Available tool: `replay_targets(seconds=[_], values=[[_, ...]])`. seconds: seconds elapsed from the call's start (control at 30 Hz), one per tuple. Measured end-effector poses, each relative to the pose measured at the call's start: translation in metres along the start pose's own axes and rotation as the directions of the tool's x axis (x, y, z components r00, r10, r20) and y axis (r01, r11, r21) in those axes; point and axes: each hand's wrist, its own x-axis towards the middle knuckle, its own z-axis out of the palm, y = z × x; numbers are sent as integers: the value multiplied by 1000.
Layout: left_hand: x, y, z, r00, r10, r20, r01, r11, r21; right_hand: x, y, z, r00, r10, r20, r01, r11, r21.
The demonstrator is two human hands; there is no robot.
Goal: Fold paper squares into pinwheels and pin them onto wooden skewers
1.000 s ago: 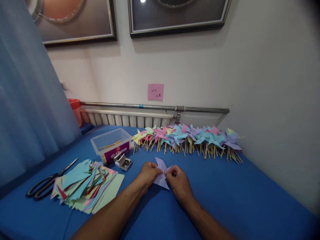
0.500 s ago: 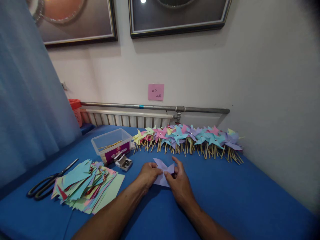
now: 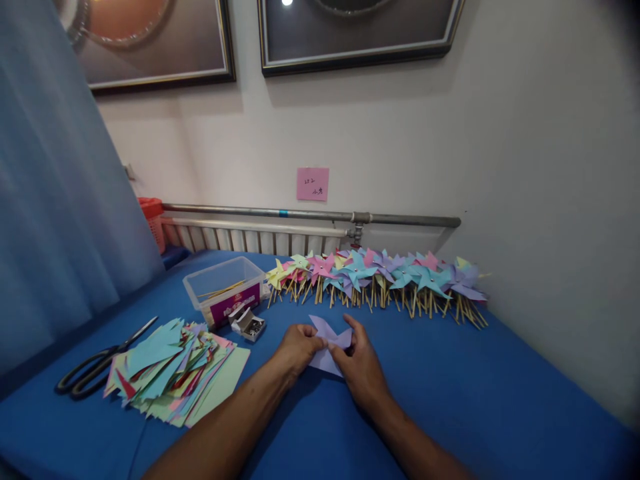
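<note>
A purple paper pinwheel, partly folded, is held between both hands above the blue cloth. My left hand pinches its left side, with the thumb at the paper's centre. My right hand grips the right side, its thumb pressed near the middle and the index finger raised behind. The fingers under the paper are hidden. Left of my hands lies a small open box of metal pins. Behind it stands a clear plastic tub with thin wooden sticks inside.
Finished pinwheels on sticks lie in a long row along the back. A pile of cut coloured papers and black-handled scissors lie at left. Behind the blue-covered table are a radiator and a pipe.
The purple paper has shifted very slightly to the right, and its right flap sits a little more folded in. Both hands keep their grip.
</note>
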Motion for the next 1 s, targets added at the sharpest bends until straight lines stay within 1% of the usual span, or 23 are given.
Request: replay_targets(seconds=[0.13, 0.3, 0.37, 0.5, 0.7, 0.8, 1.0], values=[[-1, 2, 1, 1000, 5, -11, -5, 1000, 4, 1, -1, -2, 1000, 5, 14, -5, 1000, 28], [-1, 2, 2, 999, -5, -34, 4, 1000, -14, 3, 3, 0, 998, 43, 46, -50, 984, 171], [-1, 2, 3, 999, -6, -35, 5, 1000, -14, 4, 7, 2, 997, 55, 49, -63, 979, 194], [-1, 1, 4, 1000, -6, -21, 5, 1000, -14, 6, 11, 2, 998, 50, 29, -54, 986, 156], [-1, 1, 5, 999, -13, -38, 15, 999, 30, 6, 10, -1, 1000, -1, 16, 0, 995, 103], [-1, 1, 4, 999, -15, -29, 16, 1000, 20, 7, 11, -1, 1000, -12, 9, 11, 993, 118], [-1, 2, 4, 999, -38, -31, 39, 999, 21, 8, 8, -2, 999, 12, 43, -17, 992, 128]])
